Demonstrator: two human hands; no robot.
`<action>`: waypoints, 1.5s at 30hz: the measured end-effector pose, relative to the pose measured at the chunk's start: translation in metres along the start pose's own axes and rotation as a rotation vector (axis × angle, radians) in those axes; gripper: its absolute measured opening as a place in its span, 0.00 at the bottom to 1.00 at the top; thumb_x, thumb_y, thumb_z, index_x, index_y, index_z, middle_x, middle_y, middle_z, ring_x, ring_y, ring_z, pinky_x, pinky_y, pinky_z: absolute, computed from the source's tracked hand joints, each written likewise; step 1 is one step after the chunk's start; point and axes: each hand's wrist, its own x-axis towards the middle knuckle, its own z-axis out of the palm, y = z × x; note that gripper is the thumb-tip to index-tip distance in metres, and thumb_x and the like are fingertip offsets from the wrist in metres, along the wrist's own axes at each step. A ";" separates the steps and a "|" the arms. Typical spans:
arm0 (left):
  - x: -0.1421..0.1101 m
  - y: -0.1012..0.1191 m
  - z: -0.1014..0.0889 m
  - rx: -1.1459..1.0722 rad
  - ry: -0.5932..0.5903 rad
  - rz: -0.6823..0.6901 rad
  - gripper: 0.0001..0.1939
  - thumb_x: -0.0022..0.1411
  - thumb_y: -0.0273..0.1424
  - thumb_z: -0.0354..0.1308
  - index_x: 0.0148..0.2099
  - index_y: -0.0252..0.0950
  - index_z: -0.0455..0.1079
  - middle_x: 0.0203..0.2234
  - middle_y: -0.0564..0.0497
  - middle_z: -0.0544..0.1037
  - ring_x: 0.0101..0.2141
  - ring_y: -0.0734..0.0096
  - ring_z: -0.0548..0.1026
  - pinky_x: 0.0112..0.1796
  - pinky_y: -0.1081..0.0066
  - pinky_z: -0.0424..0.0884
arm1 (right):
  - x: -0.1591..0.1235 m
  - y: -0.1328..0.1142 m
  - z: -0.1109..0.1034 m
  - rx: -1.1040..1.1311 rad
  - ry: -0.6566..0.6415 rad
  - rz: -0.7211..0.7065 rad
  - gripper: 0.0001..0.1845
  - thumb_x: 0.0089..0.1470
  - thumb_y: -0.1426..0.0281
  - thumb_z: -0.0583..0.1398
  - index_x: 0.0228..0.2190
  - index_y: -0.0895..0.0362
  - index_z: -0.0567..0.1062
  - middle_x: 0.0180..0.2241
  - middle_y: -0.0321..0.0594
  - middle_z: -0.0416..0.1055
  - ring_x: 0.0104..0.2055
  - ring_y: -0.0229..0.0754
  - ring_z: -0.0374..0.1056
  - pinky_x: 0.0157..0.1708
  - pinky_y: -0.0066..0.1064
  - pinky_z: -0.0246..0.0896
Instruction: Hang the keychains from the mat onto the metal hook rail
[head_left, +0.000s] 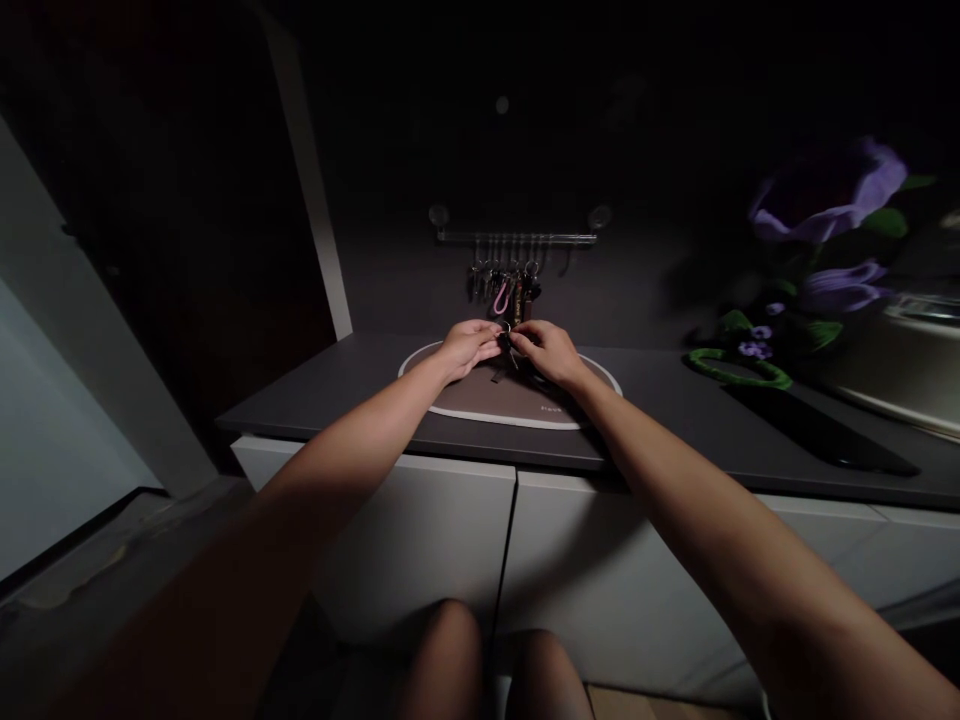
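Over an oval brown mat (495, 403) with a pale rim, my left hand (471, 347) and my right hand (547, 350) meet at a small bunch of keys (506, 340). Fingers of both hands are closed on it, and a thin metal key ring shows between the fingertips. Part of the bunch hangs down toward the mat; its details are too dark to make out. Just behind my hands, several keys (487, 280) and a pink loop strap (502, 297) hang from hooks on a clear rail (517, 239) on the wall.
The mat lies on a dark counter (315, 390) above white cabinet doors (427, 540). To the right stand purple flowers (847, 205), a green ring (739, 370), a flat black slab (817, 430) and a large pale rounded object (900, 350). My knees are close to the cabinet.
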 end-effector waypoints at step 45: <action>-0.004 -0.001 0.004 -0.005 -0.094 0.040 0.07 0.49 0.21 0.60 0.33 0.30 0.66 0.29 0.49 0.75 0.31 0.76 0.74 0.44 0.64 0.68 | 0.007 0.008 0.003 0.860 0.140 0.270 0.17 0.43 0.55 0.58 0.27 0.55 0.63 0.30 0.33 0.63 0.32 0.34 0.61 0.34 0.30 0.61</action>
